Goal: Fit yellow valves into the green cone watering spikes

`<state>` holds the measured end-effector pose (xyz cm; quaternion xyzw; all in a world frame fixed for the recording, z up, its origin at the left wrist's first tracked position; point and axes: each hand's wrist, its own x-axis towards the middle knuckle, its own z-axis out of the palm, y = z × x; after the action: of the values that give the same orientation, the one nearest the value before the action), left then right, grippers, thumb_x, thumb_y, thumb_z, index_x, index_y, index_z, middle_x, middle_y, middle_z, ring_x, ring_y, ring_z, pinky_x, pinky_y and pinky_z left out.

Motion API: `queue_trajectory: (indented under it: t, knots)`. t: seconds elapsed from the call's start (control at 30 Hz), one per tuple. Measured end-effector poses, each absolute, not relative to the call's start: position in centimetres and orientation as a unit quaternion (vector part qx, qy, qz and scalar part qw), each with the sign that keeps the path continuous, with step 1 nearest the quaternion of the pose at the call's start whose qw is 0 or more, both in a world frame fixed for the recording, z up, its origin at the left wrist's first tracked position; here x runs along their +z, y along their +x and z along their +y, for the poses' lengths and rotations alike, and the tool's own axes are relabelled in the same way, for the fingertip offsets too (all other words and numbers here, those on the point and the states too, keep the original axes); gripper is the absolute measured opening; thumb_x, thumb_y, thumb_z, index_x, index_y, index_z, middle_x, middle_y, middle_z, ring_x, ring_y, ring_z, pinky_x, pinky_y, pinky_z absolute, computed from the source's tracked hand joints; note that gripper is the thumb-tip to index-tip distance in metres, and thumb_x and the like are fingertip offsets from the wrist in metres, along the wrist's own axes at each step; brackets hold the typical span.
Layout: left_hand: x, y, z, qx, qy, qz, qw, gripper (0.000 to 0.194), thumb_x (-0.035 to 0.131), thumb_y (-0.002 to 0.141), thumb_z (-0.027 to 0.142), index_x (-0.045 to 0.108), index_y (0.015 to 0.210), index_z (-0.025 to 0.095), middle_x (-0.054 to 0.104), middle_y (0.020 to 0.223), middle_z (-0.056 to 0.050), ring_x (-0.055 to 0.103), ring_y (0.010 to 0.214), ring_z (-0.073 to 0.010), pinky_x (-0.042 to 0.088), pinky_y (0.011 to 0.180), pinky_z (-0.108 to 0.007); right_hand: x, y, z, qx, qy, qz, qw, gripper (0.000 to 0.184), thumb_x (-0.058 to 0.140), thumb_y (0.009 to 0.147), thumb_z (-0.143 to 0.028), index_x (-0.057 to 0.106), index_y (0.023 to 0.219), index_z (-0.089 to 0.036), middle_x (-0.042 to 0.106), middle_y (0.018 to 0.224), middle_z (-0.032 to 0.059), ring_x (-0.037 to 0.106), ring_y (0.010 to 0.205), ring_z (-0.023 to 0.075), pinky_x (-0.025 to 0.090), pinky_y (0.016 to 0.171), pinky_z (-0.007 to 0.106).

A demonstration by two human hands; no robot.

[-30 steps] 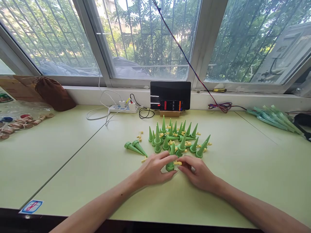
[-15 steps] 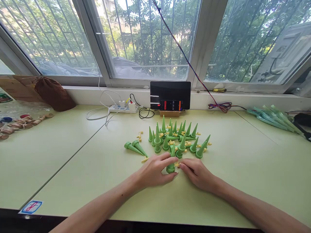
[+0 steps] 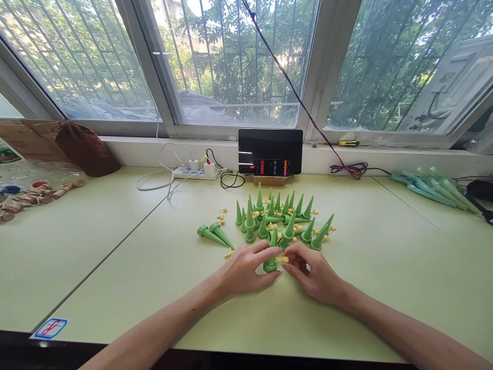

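An upright green watering spike (image 3: pixel 270 264) stands on the table with its tip up. My left hand (image 3: pixel 246 267) is closed around it, thumb low in front and fingers behind. A small yellow valve (image 3: pixel 282 259) sticks out from the spike's right side. My right hand (image 3: pixel 314 270) has its thumb and index finger at the valve's outer end, one below and one above. Just behind the hands is a cluster of similar green spikes (image 3: pixel 288 228), mostly standing, many with yellow valves. Two more spikes (image 3: pixel 217 234) lie flat on the left, near loose yellow valves (image 3: pixel 221 216).
A tablet (image 3: pixel 269 141) and a phone with a timer (image 3: pixel 272 167) lean by the window. Left of them is a power strip (image 3: pixel 196 172) with cables. A brown pouch (image 3: pixel 87 149) and wooden pieces (image 3: pixel 29 199) lie far left, green plastic packets (image 3: pixel 435 190) far right.
My right thumb and index finger have parted a little and shifted, showing more of the yellow valve. The green spike in my left hand has moved very slightly.
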<state>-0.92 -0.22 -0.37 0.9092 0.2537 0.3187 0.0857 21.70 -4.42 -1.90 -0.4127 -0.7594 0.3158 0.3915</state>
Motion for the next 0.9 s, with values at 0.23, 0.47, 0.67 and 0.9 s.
queue_trajectory:
  t: [0.23, 0.47, 0.67, 0.9]
  knots:
    - [-0.70, -0.93, -0.22, 0.316, 0.911, 0.253, 0.086, 0.034, 0.070, 0.084, 0.025, 0.067, 0.118, 0.021, 0.062, 0.080, 0.001, 0.046, 0.054, -0.0088, 0.034, 0.053, -0.024, -1.85, 21.62, -4.22, 0.275, -0.428, -0.777, 0.372, 0.015, 0.051, 0.103, -0.026, 0.059, 0.091, -0.021, 0.062, 0.077, 0.0010, 0.054, 0.068, 0.0162, 0.043, 0.063, 0.027]
    - [-0.78, -1.00, -0.15, 0.308, 0.913, 0.253, 0.088, 0.035, 0.072, 0.084, 0.026, 0.066, 0.119, 0.021, 0.062, 0.082, 0.002, 0.049, 0.056, -0.0091, 0.036, 0.055, -0.025, -1.76, 21.65, -4.22, 0.262, -0.429, -0.784, 0.365, 0.023, 0.047, 0.105, -0.027, 0.059, 0.087, -0.020, 0.061, 0.075, 0.0012, 0.055, 0.069, 0.0166, 0.043, 0.066, 0.028]
    - [-0.44, -0.83, -0.25, 0.313, 0.910, 0.258, 0.078, 0.033, 0.069, 0.085, 0.025, 0.067, 0.117, 0.021, 0.061, 0.079, 0.002, 0.049, 0.055, -0.0088, 0.035, 0.053, -0.024, -1.90, 21.74, -4.46, 0.289, -0.428, -0.768, 0.377, 0.011, 0.059, 0.099, -0.028, 0.060, 0.105, -0.019, 0.056, 0.076, -0.0006, 0.050, 0.063, 0.0147, 0.043, 0.058, 0.026]
    - [-0.56, -0.92, -0.22, 0.309, 0.913, 0.255, 0.080, 0.033, 0.068, 0.085, 0.026, 0.067, 0.117, 0.021, 0.063, 0.080, 0.000, 0.051, 0.056, -0.0094, 0.036, 0.053, -0.024, -1.74, 21.62, -4.26, 0.253, -0.425, -0.786, 0.371, 0.019, 0.051, 0.104, -0.029, 0.060, 0.089, -0.020, 0.060, 0.075, 0.0016, 0.054, 0.067, 0.0167, 0.043, 0.062, 0.028]
